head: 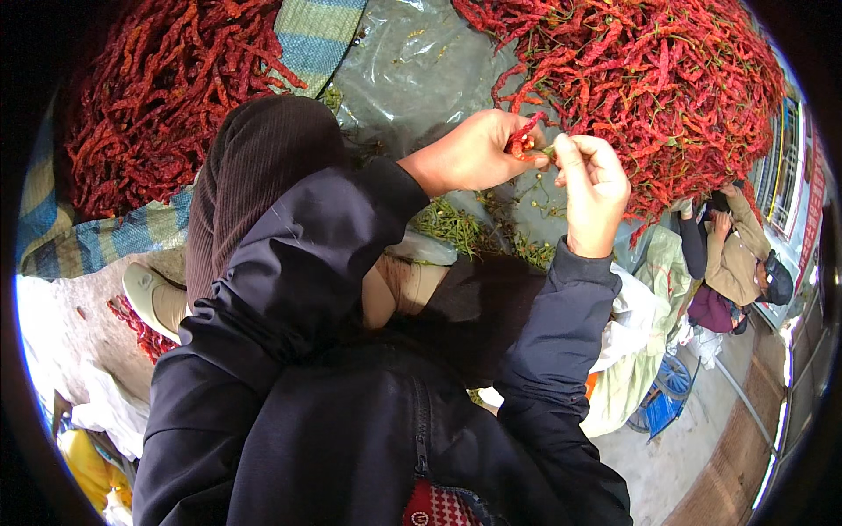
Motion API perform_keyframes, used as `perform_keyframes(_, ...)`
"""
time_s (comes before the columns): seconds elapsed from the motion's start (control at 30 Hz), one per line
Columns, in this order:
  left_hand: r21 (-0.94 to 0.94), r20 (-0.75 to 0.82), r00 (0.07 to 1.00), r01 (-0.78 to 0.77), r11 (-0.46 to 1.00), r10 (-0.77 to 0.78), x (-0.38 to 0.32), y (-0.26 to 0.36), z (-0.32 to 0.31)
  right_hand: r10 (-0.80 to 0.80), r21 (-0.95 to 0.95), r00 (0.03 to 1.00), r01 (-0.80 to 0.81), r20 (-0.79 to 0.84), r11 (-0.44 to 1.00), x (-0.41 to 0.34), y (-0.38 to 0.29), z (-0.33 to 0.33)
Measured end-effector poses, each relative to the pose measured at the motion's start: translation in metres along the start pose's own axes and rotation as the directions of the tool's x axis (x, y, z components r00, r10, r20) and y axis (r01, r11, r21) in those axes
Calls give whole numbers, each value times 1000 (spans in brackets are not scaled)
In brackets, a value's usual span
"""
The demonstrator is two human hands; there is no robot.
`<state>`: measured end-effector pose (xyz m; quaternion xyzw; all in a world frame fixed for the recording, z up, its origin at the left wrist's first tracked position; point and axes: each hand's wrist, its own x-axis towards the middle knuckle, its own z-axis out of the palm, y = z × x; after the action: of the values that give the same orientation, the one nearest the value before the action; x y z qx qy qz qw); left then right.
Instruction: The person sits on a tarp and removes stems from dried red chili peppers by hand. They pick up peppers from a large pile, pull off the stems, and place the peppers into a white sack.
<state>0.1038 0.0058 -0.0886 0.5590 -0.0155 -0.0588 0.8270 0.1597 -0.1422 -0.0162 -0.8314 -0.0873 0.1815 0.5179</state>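
Note:
My left hand (pixel 470 151) grips at least one wrinkled red chili pepper (pixel 523 141), its lower end curling out between thumb and fingers. Close against it, my right hand (pixel 595 191) pinches the pepper's green stem (pixel 549 151) between thumb and forefinger. Both hands are raised in front of my knees, near the edge of a large heap of red chili peppers (pixel 664 98). Below them lies a small pile of green stems (pixel 454 227). Whether the stem is still joined to the pepper is hidden by my fingertips.
A second chili heap (pixel 171 98) rests on a striped woven sheet (pixel 319 33) at the left. Clear plastic sheeting (pixel 421 72) spreads between the heaps. Pale sacks (pixel 631 375) lie by my right arm. Other people (pixel 740 256) sit beyond the right heap, near a blue cart (pixel 664 398).

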Motion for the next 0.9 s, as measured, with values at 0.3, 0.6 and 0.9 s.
perform_keyframes(0.3, 181, 77, 941, -339, 923, 330, 2, -5, -2, 523, 896, 847, -304, 98, 323, -13, 15, 25)
perform_keyframes(0.6, -262, -228, 974, -58, 963, -3, 3, 8, -8, -320, -108, 827, 306, -462, 946, -36, 5, 35)
perform_keyframes(0.9, -357, -688, 720, -224, 907, -93, 3, 25, -52, 252, -634, 925, -15, 285, 773, -39, 88, -13)
